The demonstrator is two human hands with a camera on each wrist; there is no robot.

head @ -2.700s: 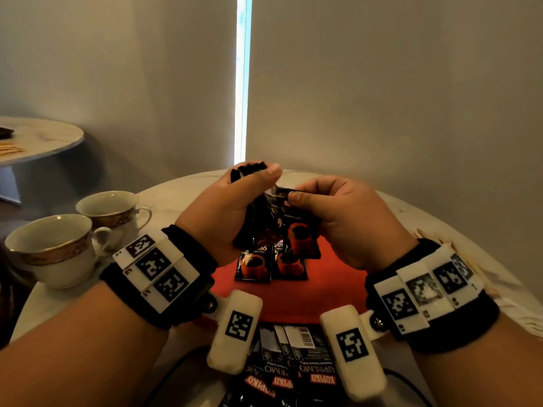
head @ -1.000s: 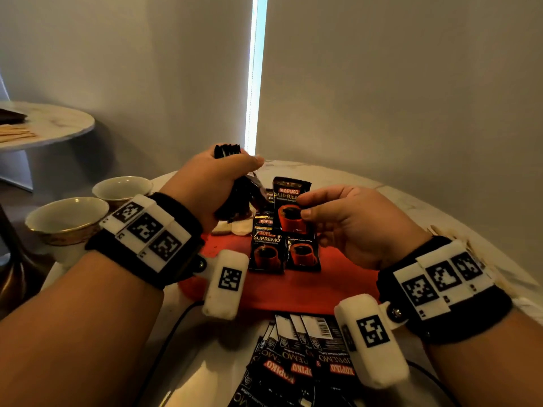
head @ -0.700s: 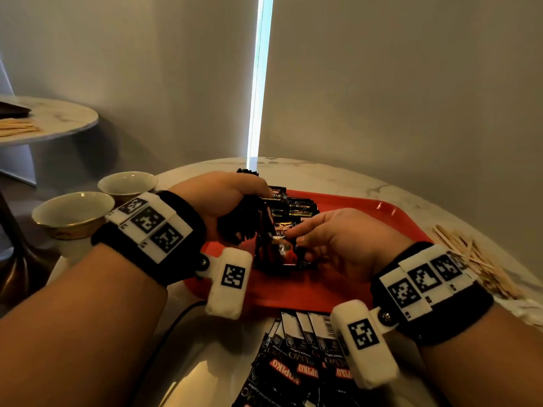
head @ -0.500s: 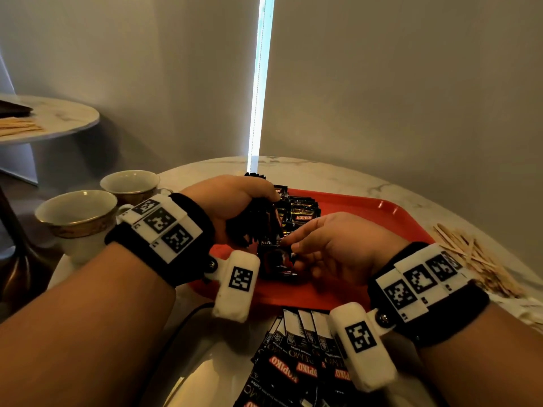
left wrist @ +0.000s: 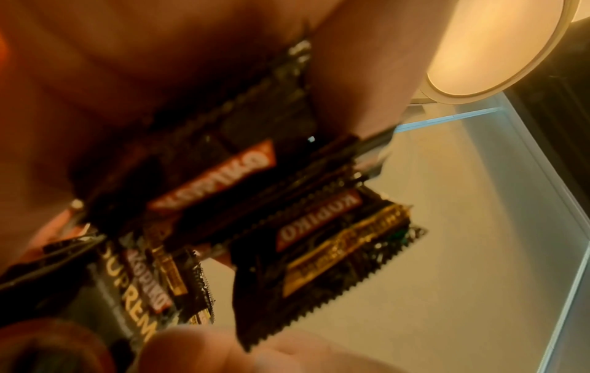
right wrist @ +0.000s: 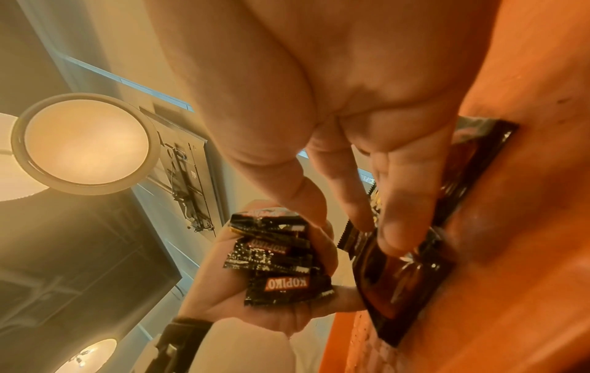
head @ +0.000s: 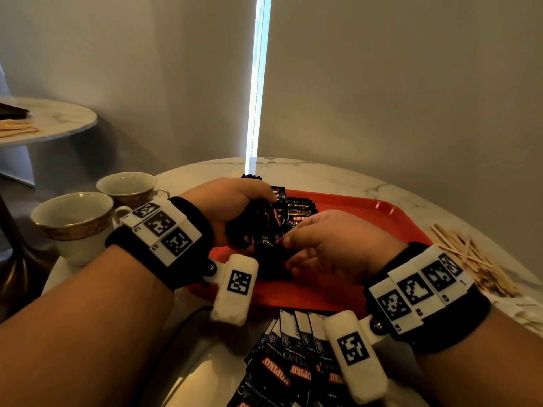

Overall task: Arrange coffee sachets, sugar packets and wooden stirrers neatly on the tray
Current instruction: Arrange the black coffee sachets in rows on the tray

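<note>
Marble-topped round surface (head: 338, 174) is observed beside grey walls, with a red tray (head: 367, 214) at its centre. Black coffee sachets (head: 299, 208) are laid in rows on the tray toward 11 o'clock. A bundle of sachets (head: 255, 227) is gripped by the left hand (head: 232, 201), fingers and thumb curled round it, above the tray's 9 o'clock side. One sachet (right wrist: 411, 272) is pressed flat onto the tray by the right hand (head: 332, 245); its grip is noted as open, fingers extended, fingertips (right wrist: 399, 234) on the packet. Loose sachets (head: 293, 356) are spread off the tray at 6 o'clock. Wooden stirrers (head: 470, 257) are piled on the surface at 3 o'clock. Two gold-rimmed cups (head: 73, 221) are recorded at 9 o'clock. Sugar packets cannot be clearly identified.
</note>
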